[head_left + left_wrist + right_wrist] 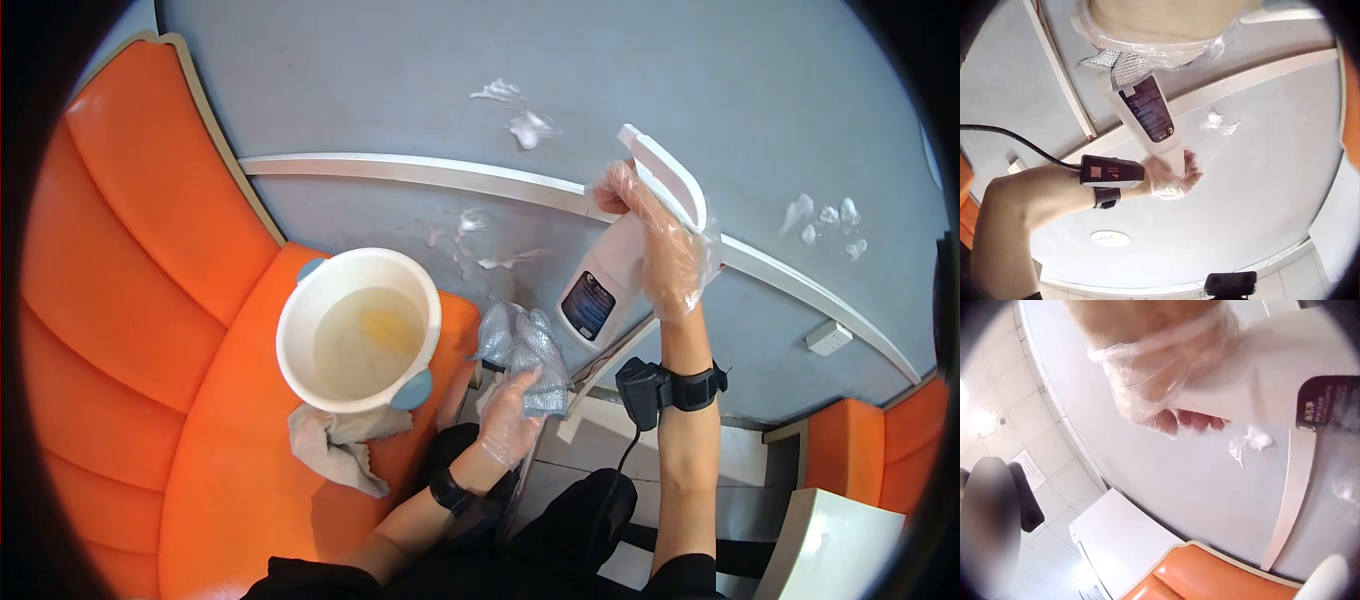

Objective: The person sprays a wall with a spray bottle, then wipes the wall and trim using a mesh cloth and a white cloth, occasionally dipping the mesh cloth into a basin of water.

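Observation:
My right hand (672,258), in a clear plastic glove, grips the neck of a white spray bottle (618,258) in front of the grey wall. The bottle has a dark label (588,306) and leans, its white spray head (670,178) uppermost. Lower down, my gloved left hand (507,420) holds a silvery-grey mesh cloth (538,362), thumb on top; the fingers beneath are hidden. The left wrist view shows the cloth (1132,70) overlapping the bottle's base. White foam (530,128) clings to the wall above the rail, with more foam (830,215) farther right.
A white basin (290,345) of cloudy water with something yellow inside stands on the orange seat (230,400). Beside it lies a beige rag (335,450). A pale rail (400,172) crosses the wall, and a white table corner (845,545) juts in at lower right.

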A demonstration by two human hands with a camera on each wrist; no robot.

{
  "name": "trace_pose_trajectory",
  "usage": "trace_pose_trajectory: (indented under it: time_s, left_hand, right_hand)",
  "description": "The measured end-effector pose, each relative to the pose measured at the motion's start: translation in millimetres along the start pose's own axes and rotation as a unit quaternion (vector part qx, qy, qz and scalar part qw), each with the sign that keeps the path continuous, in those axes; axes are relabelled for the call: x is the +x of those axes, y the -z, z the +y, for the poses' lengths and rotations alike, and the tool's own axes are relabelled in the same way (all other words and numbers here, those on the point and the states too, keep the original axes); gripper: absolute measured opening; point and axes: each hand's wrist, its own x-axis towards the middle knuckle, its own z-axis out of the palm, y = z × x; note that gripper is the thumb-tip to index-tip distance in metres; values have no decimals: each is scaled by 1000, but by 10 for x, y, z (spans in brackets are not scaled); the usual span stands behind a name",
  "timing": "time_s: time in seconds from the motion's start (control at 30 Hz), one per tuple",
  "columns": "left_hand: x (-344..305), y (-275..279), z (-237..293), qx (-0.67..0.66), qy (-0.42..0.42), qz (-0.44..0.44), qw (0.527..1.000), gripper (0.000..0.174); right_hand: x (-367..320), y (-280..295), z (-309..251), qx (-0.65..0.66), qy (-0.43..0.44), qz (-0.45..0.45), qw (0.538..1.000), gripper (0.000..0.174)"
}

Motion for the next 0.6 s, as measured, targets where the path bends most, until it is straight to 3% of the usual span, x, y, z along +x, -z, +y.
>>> trace_pose_trajectory:
  time_s: [0.13,0.23,0.3,0.47,0.53,0.6]
  left_hand:
    - [4,0,-4,-5,-4,-1,1000,27]
    - [-26,-40,2,-6,-8,7,1000,26]
    - [-1,6,-13,-5,-4,3,1000,25]
    - [21,28,-29,-1,3,4,1000,24]
    - [5,7,-26,-2,3,2,1000,24]
    - [14,19,-32,-1,5,2,1000,24]
  right_hand:
    - [10,-145,-30,100,-9,30,994,34]
    - [17,-204,-74,66,13,29,997,38]
    - [14,-227,-162,39,-23,-36,998,36]
    - [-67,-282,-185,64,-37,-29,997,28]
    - [-81,-258,-183,-23,-48,-41,998,28]
    - [-93,-265,-133,1,-39,-21,999,27]
